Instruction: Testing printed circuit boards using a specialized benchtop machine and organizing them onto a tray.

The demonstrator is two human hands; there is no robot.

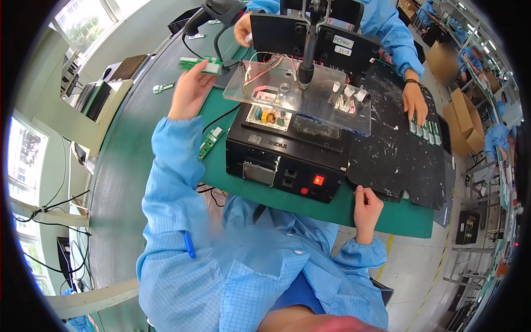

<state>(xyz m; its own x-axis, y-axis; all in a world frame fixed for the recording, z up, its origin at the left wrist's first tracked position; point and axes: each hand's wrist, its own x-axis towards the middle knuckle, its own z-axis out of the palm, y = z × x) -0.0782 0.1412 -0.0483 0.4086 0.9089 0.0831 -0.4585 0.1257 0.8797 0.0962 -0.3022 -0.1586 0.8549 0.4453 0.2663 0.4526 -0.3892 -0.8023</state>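
Note:
Over the left side of the table, my left hand point(192, 91) is raised and pinches a green circuit board point(211, 66) with pale parts on it. Beside the table's near edge, by the rim of a black mat point(387, 160), my right hand point(368, 209) is curled closed and no object shows in it. Between my hands stands a black test fixture point(257, 146) with a glowing red switch point(318, 180) on its front. Its clear plate point(310, 113) sits above an exposed board with coils point(267, 117). Another green circuit board point(211, 143) lies left of the fixture.
Across the table, a person in blue has one hand point(242, 30) behind the fixture and the other hand point(414, 102) at several small boards point(426, 133) on the mat. A small board point(164, 87) lies at the left. A cardboard box point(463, 119) is at the right.

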